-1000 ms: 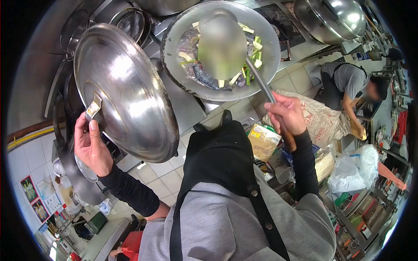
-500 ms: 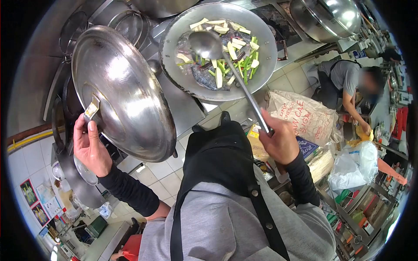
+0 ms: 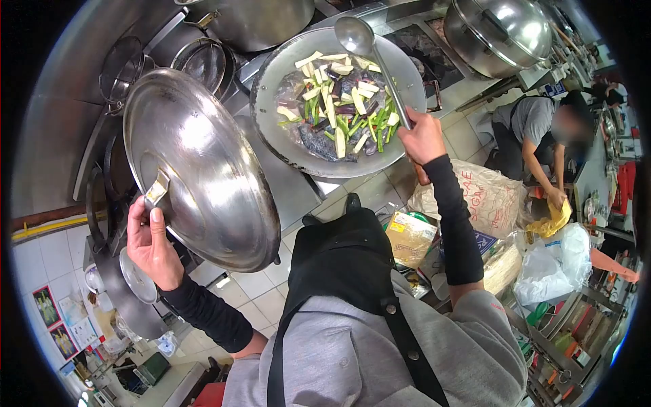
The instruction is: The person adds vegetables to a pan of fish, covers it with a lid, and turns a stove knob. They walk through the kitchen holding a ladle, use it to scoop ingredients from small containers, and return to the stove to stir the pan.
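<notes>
My left hand (image 3: 154, 247) is closed on the handle of a large domed pot lid (image 3: 203, 169), holding it tilted to the left of the wok. My right hand (image 3: 422, 138) grips a long metal ladle (image 3: 388, 74) by its handle. The ladle's bowl is above the far rim of a wide wok (image 3: 271, 129). Inside the wok lie cut eggplant sticks (image 3: 330, 112), green vegetable pieces (image 3: 381, 136) and dark-skinned fish (image 3: 315, 142) in some liquid.
A big pot (image 3: 254, 24) stands behind the wok, with strainers (image 3: 203, 64) at the left. A domed steel vessel (image 3: 498, 34) sits at the back right. A sugar sack (image 3: 475, 197) and plastic bag (image 3: 556, 261) lie right. A co-worker (image 3: 536, 129) bends over a yellow item.
The ladle's bowl has moved from over the food to the wok's far rim, and my right hand has moved up toward the wok. The lid stays held, slightly lower in view.
</notes>
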Available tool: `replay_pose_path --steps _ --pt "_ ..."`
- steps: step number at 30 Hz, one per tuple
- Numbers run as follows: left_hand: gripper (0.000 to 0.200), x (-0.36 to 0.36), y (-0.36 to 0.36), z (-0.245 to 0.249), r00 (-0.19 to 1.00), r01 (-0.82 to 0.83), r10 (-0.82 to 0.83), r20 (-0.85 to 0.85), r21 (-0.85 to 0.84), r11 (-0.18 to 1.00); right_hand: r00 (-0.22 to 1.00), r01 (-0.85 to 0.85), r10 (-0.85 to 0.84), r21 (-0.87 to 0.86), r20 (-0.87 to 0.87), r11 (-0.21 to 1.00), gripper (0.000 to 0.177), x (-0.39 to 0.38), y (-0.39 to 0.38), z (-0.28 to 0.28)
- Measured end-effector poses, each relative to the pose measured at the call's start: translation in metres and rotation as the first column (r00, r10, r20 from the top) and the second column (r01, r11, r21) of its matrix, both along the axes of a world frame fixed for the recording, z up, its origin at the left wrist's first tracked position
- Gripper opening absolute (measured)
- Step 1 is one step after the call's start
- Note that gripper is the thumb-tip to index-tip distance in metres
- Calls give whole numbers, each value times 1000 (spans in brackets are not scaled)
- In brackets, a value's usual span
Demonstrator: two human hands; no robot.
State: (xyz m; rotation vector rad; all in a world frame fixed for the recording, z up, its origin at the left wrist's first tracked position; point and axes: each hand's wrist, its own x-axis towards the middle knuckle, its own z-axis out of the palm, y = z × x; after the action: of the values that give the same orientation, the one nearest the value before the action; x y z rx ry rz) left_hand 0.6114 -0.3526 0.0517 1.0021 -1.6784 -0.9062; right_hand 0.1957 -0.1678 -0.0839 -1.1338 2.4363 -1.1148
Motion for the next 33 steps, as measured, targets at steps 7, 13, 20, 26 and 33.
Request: replay_pose_path --steps 7,13,20,26,33 --pt "33 -2 4 4 1000 -5 5 -1 8 1000 996 -64 58 87 71 994 34 -6 -7 -24" --pt "32 -2 3 2 1000 24 -24 -3 16 1000 822 -39 36 -7 569 999 38 -18 -6 -29" --pt "31 -8 4 0 999 47 -47 19 22 999 439 171 50 -138 897 976 31 -34 32 -18" --pt "29 -24 1 -6 993 120 -119 -23 67 991 409 163 31 -107 912 981 33 -4 103 35" --pt "26 -52 -5 -9 975 219 -222 29 80 972 576 125 -152 96 804 987 47 40 169 86"
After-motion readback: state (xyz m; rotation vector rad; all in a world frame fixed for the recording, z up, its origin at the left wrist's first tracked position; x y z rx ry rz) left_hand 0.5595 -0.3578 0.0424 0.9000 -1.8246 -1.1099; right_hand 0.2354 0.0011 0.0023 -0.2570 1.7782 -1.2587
